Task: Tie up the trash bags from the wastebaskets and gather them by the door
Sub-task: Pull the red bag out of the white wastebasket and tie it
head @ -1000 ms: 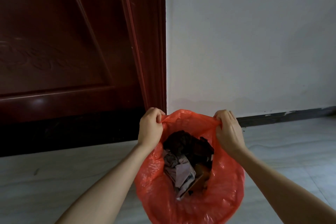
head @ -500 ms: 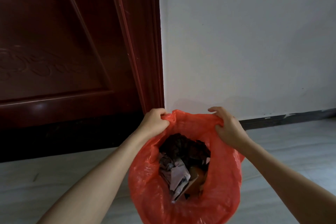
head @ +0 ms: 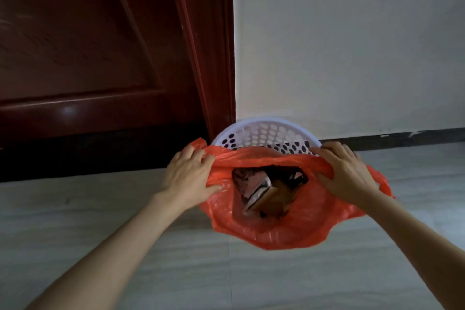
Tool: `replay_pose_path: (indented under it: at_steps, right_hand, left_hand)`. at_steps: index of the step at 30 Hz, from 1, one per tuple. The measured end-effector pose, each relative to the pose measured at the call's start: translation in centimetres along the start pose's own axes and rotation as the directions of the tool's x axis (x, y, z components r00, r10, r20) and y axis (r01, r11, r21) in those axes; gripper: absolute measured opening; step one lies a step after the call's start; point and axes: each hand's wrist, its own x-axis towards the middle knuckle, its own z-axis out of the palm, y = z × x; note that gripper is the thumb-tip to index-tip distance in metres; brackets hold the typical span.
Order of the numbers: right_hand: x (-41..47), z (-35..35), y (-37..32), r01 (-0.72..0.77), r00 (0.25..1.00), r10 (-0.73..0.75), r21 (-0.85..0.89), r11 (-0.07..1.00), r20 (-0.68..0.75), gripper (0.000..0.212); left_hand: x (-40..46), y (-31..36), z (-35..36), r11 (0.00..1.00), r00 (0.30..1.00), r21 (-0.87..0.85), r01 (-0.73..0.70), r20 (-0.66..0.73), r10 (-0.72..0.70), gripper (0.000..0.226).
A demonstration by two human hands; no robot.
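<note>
Now left hand [head: 187,175] and right hand [head: 348,175], arms outstretched, grip closed on red bag [head: 276,226] rim.

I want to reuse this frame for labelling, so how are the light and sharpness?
Head view: dim, flat light; the door is nearly black low down, with one small glare spot; wide-angle bend tilts the door frame; red bag, left hand and right hand look slightly soft.

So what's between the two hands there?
In the head view, the open mouth of the red trash bag stretches between the left hand and right hand, showing crumpled paper and a brown box inside.
</note>
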Motion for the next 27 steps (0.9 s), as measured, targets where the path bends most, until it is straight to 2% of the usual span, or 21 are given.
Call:
replay_pose_path:
  at_steps: [2,5,7,8,10,12,14,16,19,20,21,22,23,24,25,26,27]
  right_hand:
    - [-1.5,0.3,0.2,-0.080,0.996,0.080,0.015,0.997,0.038,0.069]
    - [-3.9,0.4,0.1,-0.186,0.977,0.155,0.240,0.953,0.143,0.087]
    - [-5.0,0.4,-0.3,-0.293,0.948,0.227,0.335,0.896,0.221,0.088]
    - [-5.4,0.5,-0.5,-0.344,0.931,0.280,0.311,0.886,0.232,0.083]
    - [-5.7,0.4,-1.2,-0.399,0.916,0.383,0.172,0.901,0.118,0.058]
    - [-5.7,0.0,-1.8,-0.428,0.904,0.428,-0.020,0.904,-0.004,0.035]
    - [-5.6,-0.2,-2.6,-0.448,0.894,0.447,-0.123,0.886,-0.033,0.033]
    - [-5.6,-0.2,-3.6,-0.435,0.900,0.432,-0.145,0.889,-0.054,0.036]
    - [-5.0,-0.8,-5.3,-0.441,0.892,0.451,-0.257,0.860,-0.020,0.036]
    - [-4.7,-1.3,-6.0,-0.443,0.885,0.466,-0.274,0.853,0.018,0.035]
    - [-4.1,-1.9,-6.6,-0.480,0.867,0.496,-0.189,0.857,0.045,0.034]
    - [-3.6,-2.2,-6.8,-0.555,0.831,0.552,0.035,0.831,0.071,0.031]
    - [-3.0,-2.7,-6.7,-0.610,0.783,0.605,0.367,0.702,0.143,0.027]
    - [-2.4,-3.5,-6.7,-0.592,0.731,0.633,0.700,0.400,0.255,0.023]
    - [-2.1,-3.9,-6.7,-0.523,0.674,0.626,0.852,0.029,0.392,0.021]
    - [-1.9,-3.9,-6.6,-0.464,0.651,0.597,0.868,-0.177,0.469,0.018]
    - [-1.9,-4.0,-6.9,-0.464,0.650,0.582,0.862,-0.204,0.488,0.014]
  left_hand:
    - [-1.1,0.3,1.3,1.000,1.000,0.011,0.008,-0.012,-0.008,0.083]
    - [-2.1,-0.1,2.7,0.998,0.994,0.018,0.059,-0.091,-0.057,0.091]
    - [-2.1,-0.4,2.9,0.995,0.988,-0.064,0.070,-0.133,-0.078,0.085]
    - [-2.1,-0.2,2.8,0.987,0.991,-0.145,0.072,-0.101,-0.087,0.079]
    - [-1.6,0.1,2.6,0.947,0.992,-0.306,0.094,-0.050,-0.115,0.065]
    - [-1.3,0.4,2.3,0.939,0.984,-0.320,0.127,-0.076,-0.159,0.053]
    - [-1.1,0.5,2.5,0.954,0.979,-0.263,0.143,-0.105,-0.176,0.044]
    - [-1.4,0.8,2.7,0.976,0.985,-0.161,0.147,-0.066,-0.160,0.036]
    - [-1.4,1.4,2.3,0.991,0.990,0.030,0.127,-0.068,-0.124,0.041]
    - [-1.4,1.7,1.9,0.994,0.994,0.048,0.098,-0.059,-0.095,0.040]
    - [-1.2,1.7,1.2,0.998,0.997,-0.002,0.066,-0.046,-0.066,0.037]
    - [-1.1,1.8,0.7,0.984,0.998,-0.171,0.049,-0.039,-0.057,0.031]
    - [-1.0,1.9,0.3,0.894,0.998,-0.444,0.051,0.000,-0.057,0.029]
    - [-0.8,2.2,-0.2,0.693,0.997,-0.716,0.079,0.049,-0.063,0.027]
    - [-0.8,2.5,-0.5,0.439,0.994,-0.892,0.105,0.082,-0.072,0.024]
    - [-0.8,2.7,-0.7,0.249,0.990,-0.962,0.114,0.088,-0.113,0.019]
    - [-1.0,2.8,-1.0,0.177,0.987,-0.980,0.095,0.070,-0.144,0.011]
